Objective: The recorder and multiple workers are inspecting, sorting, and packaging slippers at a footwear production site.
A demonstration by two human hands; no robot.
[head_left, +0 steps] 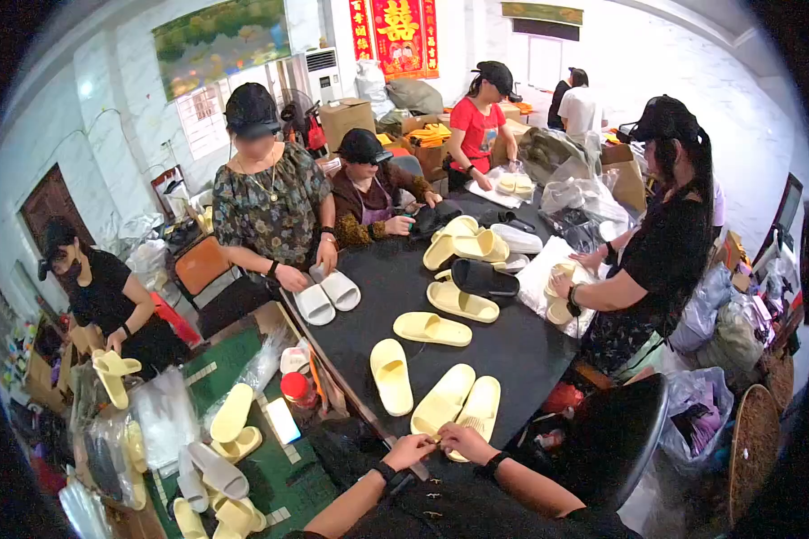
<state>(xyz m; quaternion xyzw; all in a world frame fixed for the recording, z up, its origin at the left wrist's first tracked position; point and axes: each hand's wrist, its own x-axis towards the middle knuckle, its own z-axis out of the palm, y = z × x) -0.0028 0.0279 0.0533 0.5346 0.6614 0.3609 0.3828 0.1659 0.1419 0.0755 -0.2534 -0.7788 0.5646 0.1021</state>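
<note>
At the near edge of the dark table, my left hand [410,451] and my right hand [466,444] meet, both with fingers pinched together. Between the fingertips is something small that I cannot make out. Just beyond them lies a pair of pale yellow slides, the left slide [442,399] and the right slide [481,406], with their heel ends close to my hands. Another yellow slide [391,377] rests to the left. Farther up the table are one more yellow slide [432,329], another behind it [463,302], and a black slide [485,278].
Co-workers stand around the table [351,346]; one touches white slides [315,304], another presses a slide on a plastic bag [548,269]. At the left, a green table [283,490] bears slides, bags, a phone [283,421] and a red-lidded jar [298,388]. A round black chair [616,440] stands right.
</note>
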